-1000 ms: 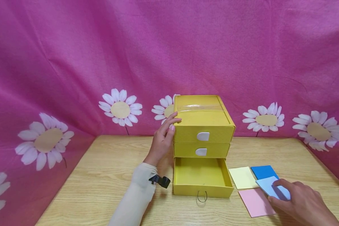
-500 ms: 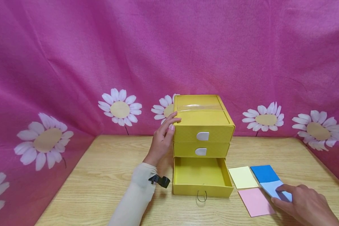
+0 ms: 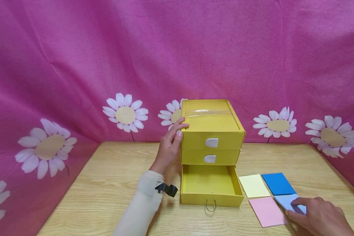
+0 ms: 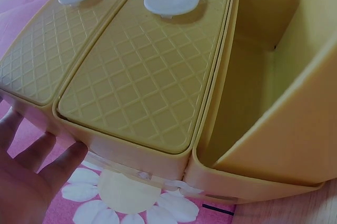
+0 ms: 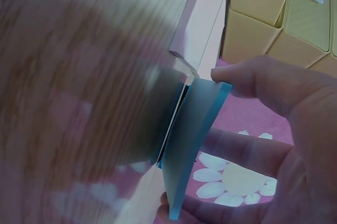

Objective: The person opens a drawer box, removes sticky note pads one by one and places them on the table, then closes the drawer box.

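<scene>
A yellow chest of drawers (image 3: 212, 124) stands mid-table, its lowest drawer (image 3: 210, 199) pulled out with nothing inside and a thin dark loop on its front. My left hand (image 3: 168, 147) rests against the chest's upper left side, fingertips over the top edge; the left wrist view shows the fingers extended along the side. With my right hand (image 3: 321, 214) I pinch a light blue sticky note pad (image 3: 285, 200) between thumb and fingers, tilted close over the table. Beside it lie a pink pad (image 3: 266, 212), a pale yellow pad (image 3: 253, 186) and a dark blue pad (image 3: 278, 183).
Two upper drawers with white tabs (image 3: 211, 142) are closed. Clear tape (image 3: 209, 113) crosses the chest's top. The wooden table (image 3: 112, 177) is backed by a pink cloth (image 3: 165, 49) with white daisies. A black strap mount (image 3: 166, 189) sits at my left wrist.
My right hand has moved the light blue pad slightly right and toward me, from overlapping the dark blue and pink pads to just in front of the dark blue one. The left hand stays put.
</scene>
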Demonstrator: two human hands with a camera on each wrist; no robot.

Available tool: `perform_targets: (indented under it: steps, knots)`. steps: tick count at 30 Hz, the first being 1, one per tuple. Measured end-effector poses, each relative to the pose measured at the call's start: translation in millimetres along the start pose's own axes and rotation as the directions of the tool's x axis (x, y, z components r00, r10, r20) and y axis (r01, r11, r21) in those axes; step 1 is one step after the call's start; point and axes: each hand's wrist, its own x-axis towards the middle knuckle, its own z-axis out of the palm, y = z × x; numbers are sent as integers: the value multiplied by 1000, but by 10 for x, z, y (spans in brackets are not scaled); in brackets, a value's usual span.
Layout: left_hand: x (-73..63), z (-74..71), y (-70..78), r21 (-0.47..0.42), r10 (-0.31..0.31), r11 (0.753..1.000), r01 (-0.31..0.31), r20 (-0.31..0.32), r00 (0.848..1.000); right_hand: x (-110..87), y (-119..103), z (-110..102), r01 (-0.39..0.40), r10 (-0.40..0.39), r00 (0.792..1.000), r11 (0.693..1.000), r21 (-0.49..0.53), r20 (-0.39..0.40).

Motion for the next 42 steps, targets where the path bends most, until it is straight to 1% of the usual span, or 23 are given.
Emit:
perform_targets:
  steps: [5, 13, 28, 42]
  knots:
    - [-3, 2, 1, 1, -2, 1000, 2, 1, 1000, 1, 12, 14, -10, 10, 1000, 1000, 10, 16]
    - [-2, 0, -1, 4, 4, 1000, -5, 3, 1000, 27, 30, 28, 1, -2, 999, 1000, 24, 40]
    - [0, 1, 5, -7, 5, 1000, -5, 3, 1000, 25, -3, 100, -7, 7, 1000, 1000, 2, 5]
    - [2, 1, -3, -1, 19, 1000, -19, 5, 1000, 22, -60, 97, -5, 5, 1000, 1000, -2, 3]
